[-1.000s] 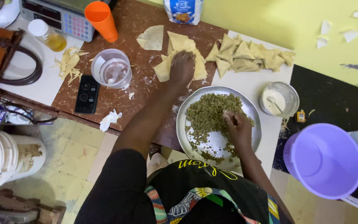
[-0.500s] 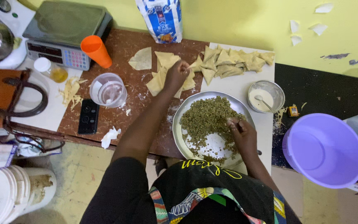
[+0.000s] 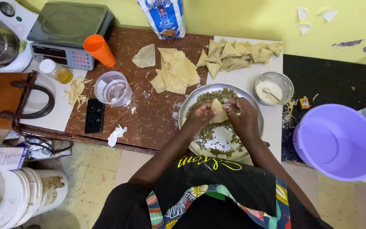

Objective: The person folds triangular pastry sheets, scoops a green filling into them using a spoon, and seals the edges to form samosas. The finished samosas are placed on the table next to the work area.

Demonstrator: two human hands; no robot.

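Note:
Both my hands meet over a round metal tray of green lentil filling. My left hand and my right hand hold one pale pastry sheet between them, folded into a cone shape. A stack of flat pastry sheets lies on the brown table beyond the tray. A row of folded triangular pastries rests on the white surface at the back.
A small metal bowl of white paste with a spoon stands right of the tray. A purple bucket sits at the right. An orange cup, clear jug, black phone, scale and flour bag stand on the table.
My left hand took a pastry sheet from the stack and brought it back over the tray. My right hand left the filling and joined it on the sheet.

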